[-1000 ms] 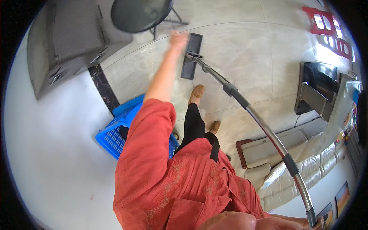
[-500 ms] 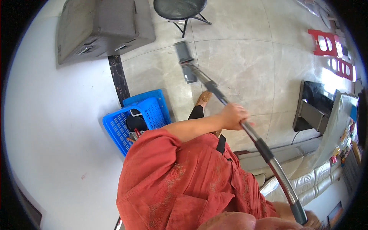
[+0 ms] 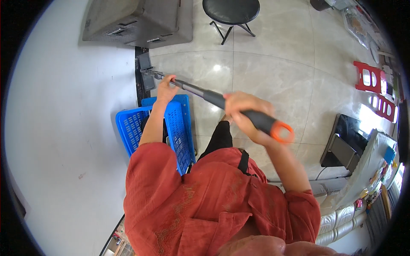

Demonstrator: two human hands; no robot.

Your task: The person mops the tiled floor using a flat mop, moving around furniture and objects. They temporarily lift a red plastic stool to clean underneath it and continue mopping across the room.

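Glossy stone-like floor tiles (image 3: pixel 273 72), latticed blue plastic basket (image 3: pixel 177 128), smooth metal mop pole (image 3: pixel 194 89), matt grip.

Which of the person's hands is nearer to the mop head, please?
Left. The left hand grips the mop handle right beside the mop head; the right hand holds the grip far up the handle.

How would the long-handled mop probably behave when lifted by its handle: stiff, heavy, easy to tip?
The mop is probably stiff: its metal pole runs straight between the left hand and right hand. It seems fairly light, held raised. The flat mop head hangs at the far end, so it may tip downward.
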